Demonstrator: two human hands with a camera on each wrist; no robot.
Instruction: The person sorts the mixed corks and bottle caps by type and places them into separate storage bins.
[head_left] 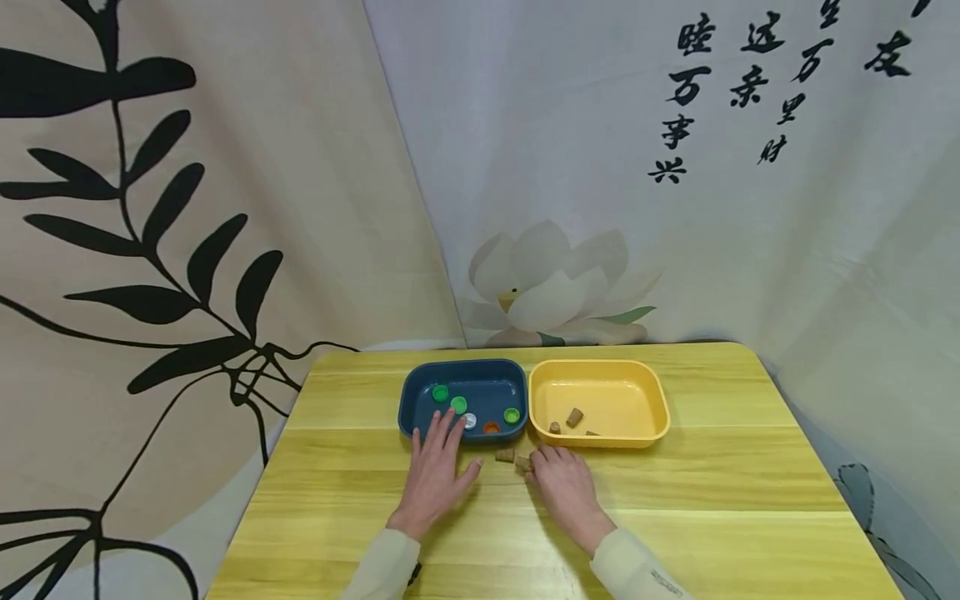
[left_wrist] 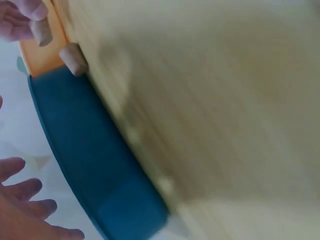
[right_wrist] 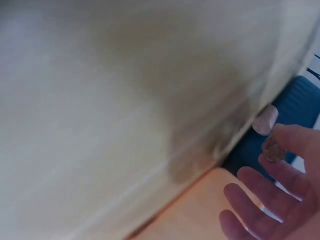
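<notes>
My right hand (head_left: 566,493) pinches a cork (right_wrist: 274,149) between thumb and index finger, in front of the trays. Just left of it, another cork (head_left: 505,455) lies on the table by the blue tray's front wall. Fingers spread, my left hand (head_left: 435,477) reaches over the front edge of the blue tray (head_left: 465,364). Inside that tray are green bottle caps (head_left: 440,392), a white cap (head_left: 470,421) and an orange cap (head_left: 491,427). The yellow tray (head_left: 600,377) bears a few corks (head_left: 574,417) near its front wall.
Both trays stand side by side near the back edge of the wooden table (head_left: 720,500). Behind them hangs a pale curtain (head_left: 787,250) with printed leaves, a flower and characters.
</notes>
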